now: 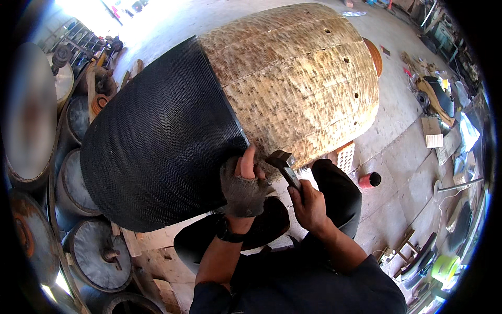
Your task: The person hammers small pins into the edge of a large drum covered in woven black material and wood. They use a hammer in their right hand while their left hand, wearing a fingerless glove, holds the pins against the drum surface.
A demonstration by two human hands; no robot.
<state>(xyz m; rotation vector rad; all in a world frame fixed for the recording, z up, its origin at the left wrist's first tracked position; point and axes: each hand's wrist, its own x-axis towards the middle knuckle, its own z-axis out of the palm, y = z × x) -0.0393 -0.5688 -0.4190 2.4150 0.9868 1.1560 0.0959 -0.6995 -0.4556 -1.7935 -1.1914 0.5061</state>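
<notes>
A large barrel-shaped drum of pale, mottled wood (293, 68) lies on its side before me, with several small holes near its far right end. Black ribbed rubber sheeting (162, 136) wraps its left part. At the lower end of the sheeting's edge is my left hand (243, 188), in a dark fingerless glove. Its fingers are bent against that edge, and whatever they pinch is hidden. My right hand (311, 206) is closed round the handle of a hammer (283, 163). The hammer's head is close to the wood, just right of my left hand.
Several round drums (102, 255) stand along the left. A red cup-like container (369, 180) with a dark inside rests on the tiled floor (402, 172) at right. Beyond it lie a wooden block (433, 141), scraps and a bright green roll (445, 268). My knees are under the drum's near side.
</notes>
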